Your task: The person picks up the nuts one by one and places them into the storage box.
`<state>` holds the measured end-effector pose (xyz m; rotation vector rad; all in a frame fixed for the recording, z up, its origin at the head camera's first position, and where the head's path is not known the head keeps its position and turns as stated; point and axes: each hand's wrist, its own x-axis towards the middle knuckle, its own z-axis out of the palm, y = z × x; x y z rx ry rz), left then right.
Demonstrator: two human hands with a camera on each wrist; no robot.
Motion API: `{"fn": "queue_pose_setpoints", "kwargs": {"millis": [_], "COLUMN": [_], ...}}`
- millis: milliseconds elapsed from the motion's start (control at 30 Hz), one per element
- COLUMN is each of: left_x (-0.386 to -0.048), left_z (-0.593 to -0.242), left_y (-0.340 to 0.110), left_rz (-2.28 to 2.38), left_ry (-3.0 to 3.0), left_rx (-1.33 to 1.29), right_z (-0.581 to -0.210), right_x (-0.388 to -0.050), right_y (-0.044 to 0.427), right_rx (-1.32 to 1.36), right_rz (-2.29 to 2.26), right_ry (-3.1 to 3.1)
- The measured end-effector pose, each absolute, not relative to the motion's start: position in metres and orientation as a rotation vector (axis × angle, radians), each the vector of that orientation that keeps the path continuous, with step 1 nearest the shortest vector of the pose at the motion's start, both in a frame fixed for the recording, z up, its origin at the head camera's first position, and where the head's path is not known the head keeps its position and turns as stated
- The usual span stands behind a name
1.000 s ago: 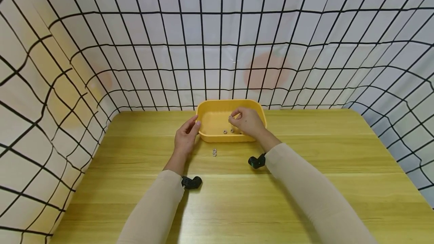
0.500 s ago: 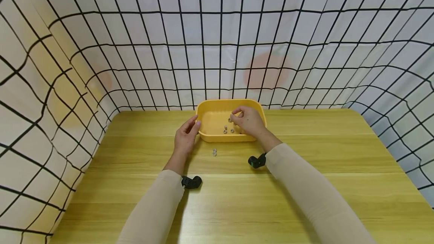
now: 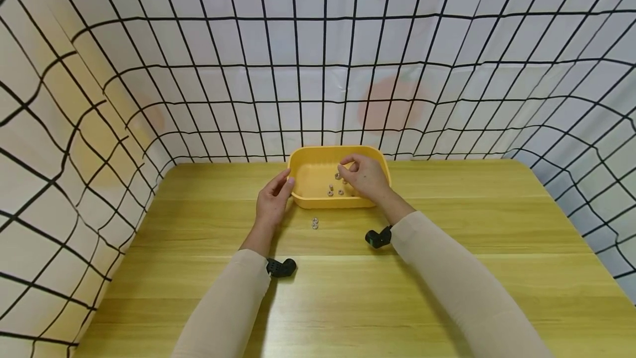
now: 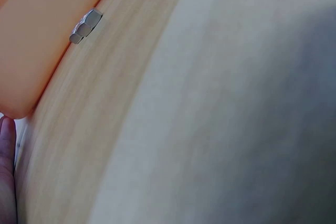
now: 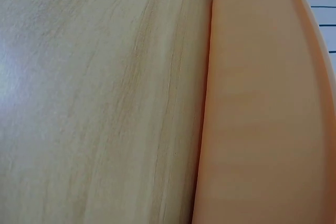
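Observation:
My left hand (image 3: 271, 203) touches the left end of a yellow plastic tray (image 3: 318, 203), its fingers fairly straight at the outer wall and the thumb by the rim. My right hand (image 3: 366, 178) hovers over the tray's right half, fingers bent, thumb and forefinger apart with nothing visible between them. The palm side is hidden. Below and beside its fingertips lie several small metal hex nuts (image 3: 337, 176) on the tray floor, one partly covered by the hand. On the table in front of the tray, two more nuts (image 3: 315, 223) lie touching each other; the left wrist view shows these nuts (image 4: 86, 25) close up.
The tray stands near the back edge of a wooden table (image 3: 328, 291). Behind and at both sides hangs a white curtain with a black grid (image 3: 308, 82). Small black wrist cameras (image 3: 281, 268) stick out inward from both sleeves.
A nut held at the right fingertips now lies in the tray. Two more nuts have come into view on its floor. The right hand has shifted slightly right; the left hand stays put.

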<state>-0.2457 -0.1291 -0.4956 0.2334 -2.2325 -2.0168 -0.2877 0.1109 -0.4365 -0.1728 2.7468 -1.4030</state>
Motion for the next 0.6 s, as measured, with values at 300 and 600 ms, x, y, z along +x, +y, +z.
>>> {"fn": "queue_pose_setpoints", "kwargs": {"millis": [300,600], "left_x": [-0.246,-0.244], "left_z": [-0.495,-0.493], "left_y": [-0.128,-0.129], "left_rz": [-2.033,-2.021], "left_ry": [-2.227,-2.24], "left_rx": [0.233,0.224], "right_z": [-0.435,-0.43], "right_x": [-0.283,-0.267], "right_y": [0.115,0.114], "right_rx": [-0.413,-0.484], "right_rz": [-1.626,-1.674], "right_ry": [2.852,2.801]}}
